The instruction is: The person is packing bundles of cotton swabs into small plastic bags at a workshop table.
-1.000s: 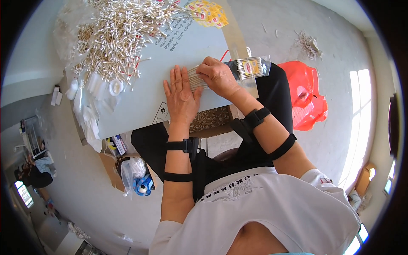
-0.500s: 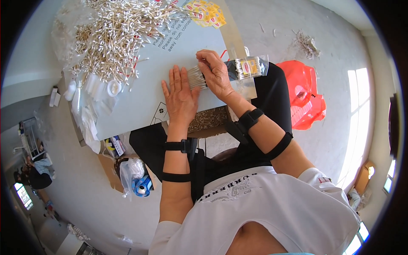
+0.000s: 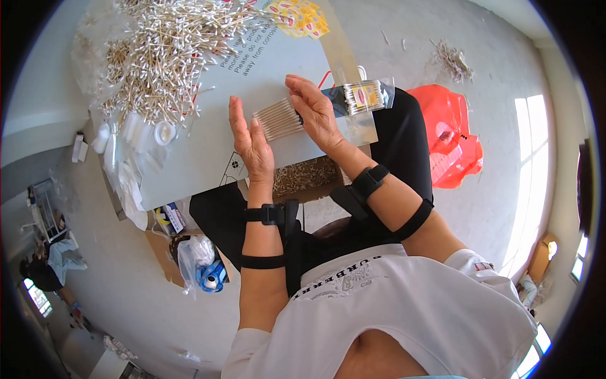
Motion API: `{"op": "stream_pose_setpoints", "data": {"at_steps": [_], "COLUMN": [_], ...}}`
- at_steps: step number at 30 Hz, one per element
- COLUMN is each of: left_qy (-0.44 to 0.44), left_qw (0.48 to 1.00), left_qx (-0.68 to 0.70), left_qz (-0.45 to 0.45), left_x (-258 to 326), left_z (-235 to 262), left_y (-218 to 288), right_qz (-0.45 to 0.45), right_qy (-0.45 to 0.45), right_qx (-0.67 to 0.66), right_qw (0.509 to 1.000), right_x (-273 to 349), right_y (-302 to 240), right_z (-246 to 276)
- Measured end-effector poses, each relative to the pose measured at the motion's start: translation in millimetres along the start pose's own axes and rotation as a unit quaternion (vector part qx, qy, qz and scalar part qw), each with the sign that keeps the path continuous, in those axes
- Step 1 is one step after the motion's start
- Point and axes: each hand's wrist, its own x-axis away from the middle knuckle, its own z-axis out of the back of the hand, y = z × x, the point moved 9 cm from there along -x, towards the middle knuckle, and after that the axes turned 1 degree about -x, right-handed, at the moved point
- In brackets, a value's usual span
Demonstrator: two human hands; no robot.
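A flat row of cotton swabs (image 3: pixel 278 120) lies side by side on the grey board (image 3: pixel 208 161), between my two hands. My left hand (image 3: pixel 250 148) stands on edge at the row's left end, fingers stretched out and thumb by the swab tips. At the other end is my right hand (image 3: pixel 319 120), its fingers extended and slightly bent, holding nothing visible. Beyond it a dark strip (image 3: pixel 338 101) leads to a clear packet of cotton swabs (image 3: pixel 365 96) with a yellow label. My right hand hides where the strip and the row meet.
A large heap of loose cotton swabs (image 3: pixel 164 57) covers the board's far left, with yellow labels (image 3: pixel 300 18) at the far edge. Clear plastic rolls (image 3: pixel 142 132) sit left. Below the near edge is a box of swabs (image 3: pixel 309 177). A red plastic bag (image 3: pixel 445 139) lies on the floor.
My left hand has lifted from lying flat and turned on edge, shifting left off the swabs. The row now shows wider and fanned out. My right hand has moved only slightly.
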Motion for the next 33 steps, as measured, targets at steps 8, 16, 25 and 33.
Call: {"op": "stream_pose_setpoints", "data": {"at_steps": [8,16,25,33], "left_qy": [-0.219,-0.234,-0.232,-0.246], "left_qw": [0.841,0.826,0.83,0.84], "left_qx": [-0.483,-0.505,-0.497,-0.472], "left_qz": [-0.106,-0.088,-0.098,-0.108], "left_x": [25,29,29,27], "left_z": [-33,-35,-39,-91], "left_y": [9,2,1,15], "right_qz": [0.201,0.232,0.276,0.089], "right_qy": [-0.222,-0.229,-0.172,-0.055], "right_qx": [0.413,0.403,0.475,0.641], "right_qw": [0.86,0.855,0.818,0.76], "right_x": [12,23,23,22], "right_y": [-33,-29,-51,-29], "right_z": [-17,-21,-2,116]}}
